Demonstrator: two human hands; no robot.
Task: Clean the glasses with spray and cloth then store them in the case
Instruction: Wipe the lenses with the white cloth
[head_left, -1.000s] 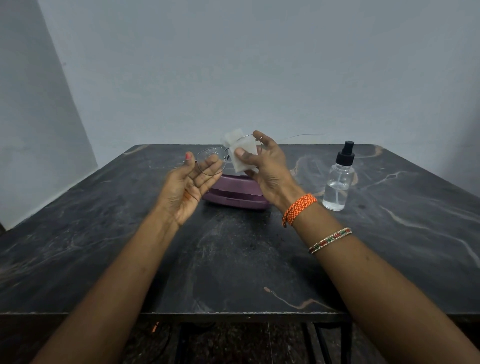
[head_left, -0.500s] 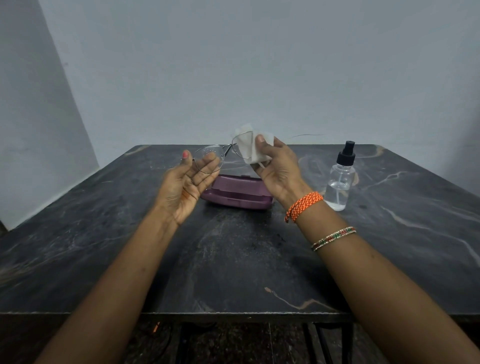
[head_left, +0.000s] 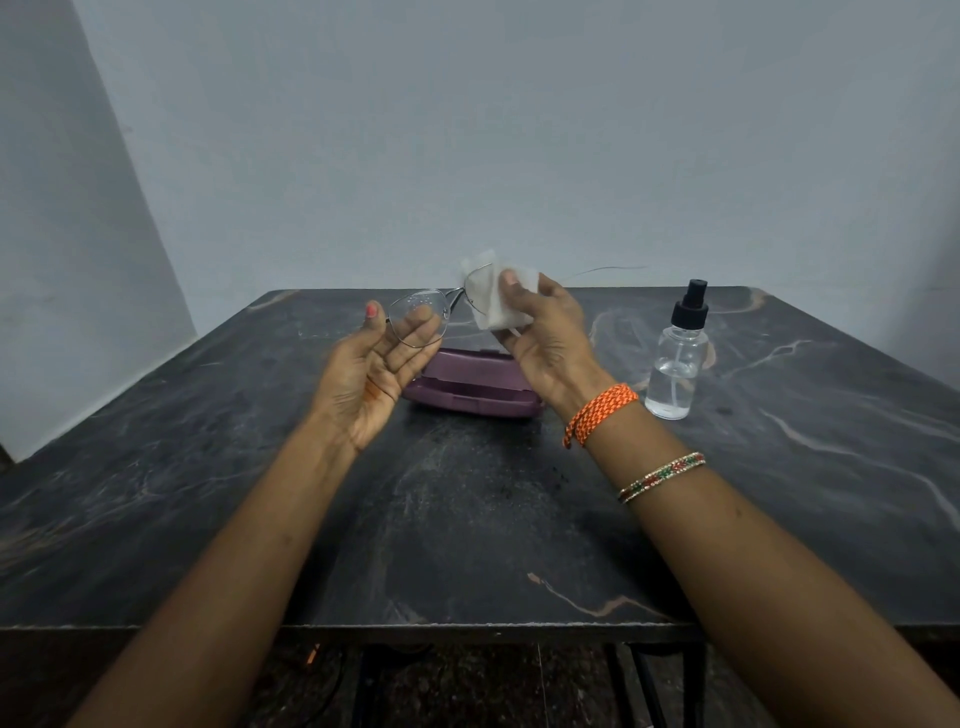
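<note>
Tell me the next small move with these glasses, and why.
Probably shift the cloth to the other lens. The right hand pinches the cloth over one lens, while droplets show on the lens the left hand holds. The case lies shut on the table.

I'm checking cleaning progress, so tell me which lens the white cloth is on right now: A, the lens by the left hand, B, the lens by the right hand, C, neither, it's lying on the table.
B: the right hand pinches the white cloth around that lens of the glasses.
</note>
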